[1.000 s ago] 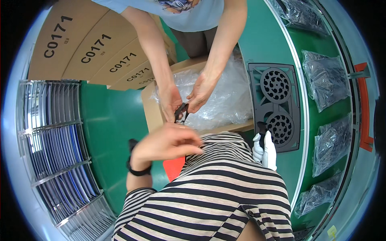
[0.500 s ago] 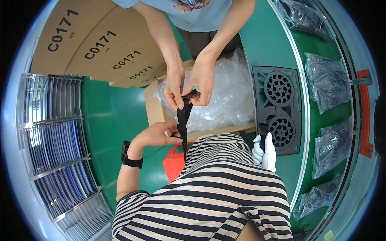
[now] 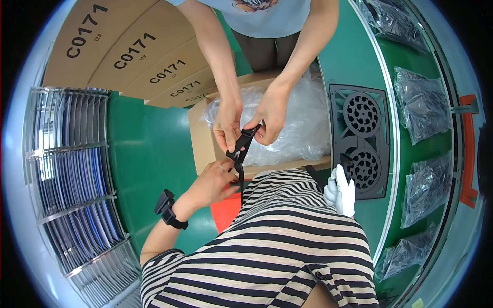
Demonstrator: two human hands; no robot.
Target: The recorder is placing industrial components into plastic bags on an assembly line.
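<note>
A black strap [image 3: 247, 139] runs slantwise in front of my striped shirt, its lower end hanging against the cloth. My left hand [image 3: 209, 183], bare and with a black device on its wrist, is closed on the strap's lower part. Just above, a co-worker's two bare hands [image 3: 250, 122] grip the upper part of the same strap. To the right, my right hand [image 3: 340, 194] wears a white glove and is closed on a dark object [image 3: 346, 162]. Only the top of that object shows, so its kind is unclear.
An open carton [image 3: 201, 136] of clear plastic wrapping stands ahead. A black panel with two round grilles [image 3: 336, 115] lies on the green bench at right, near bagged parts [image 3: 421, 105]. Large cartons [image 3: 123, 66], a rack of panels [image 3: 74, 174] and a red container [image 3: 223, 214] are leftward.
My left hand has turned and moved slightly right along the strap. The co-worker's hands have shifted right and spread the strap. In my gloved right hand, the dark object leans more to the right.
</note>
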